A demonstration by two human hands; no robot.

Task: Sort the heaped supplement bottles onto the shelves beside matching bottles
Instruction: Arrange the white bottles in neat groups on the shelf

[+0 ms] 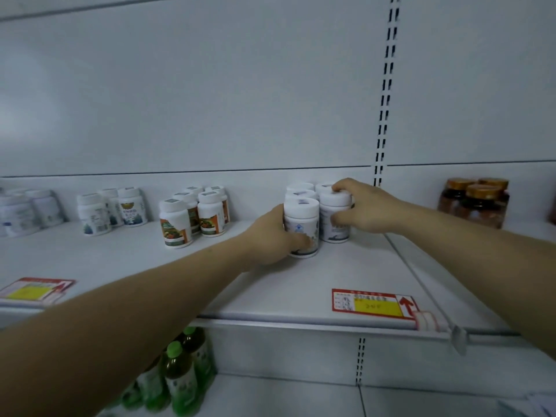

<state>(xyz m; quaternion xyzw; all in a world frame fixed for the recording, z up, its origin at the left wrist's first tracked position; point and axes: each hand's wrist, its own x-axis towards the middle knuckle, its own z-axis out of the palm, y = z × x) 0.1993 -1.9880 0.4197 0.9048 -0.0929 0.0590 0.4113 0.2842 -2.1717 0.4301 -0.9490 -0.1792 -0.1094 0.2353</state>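
Both my arms reach onto the white shelf [301,284]. My left hand [270,239] grips a white-capped supplement bottle [301,224] that stands upright at the front of a small group. My right hand [365,207] holds the white bottle [332,218] just to its right, fingers over the cap and thumb on the label. Behind these two stand matching white bottles [301,189], partly hidden.
Further left on the shelf stand orange-labelled bottles [192,215], blue-labelled bottles [111,210] and pale bottles [27,210]. Amber jars with gold lids [474,201] are at the right. Price tags [371,303] sit on the shelf edge. Green drink bottles [180,374] are on the shelf below.
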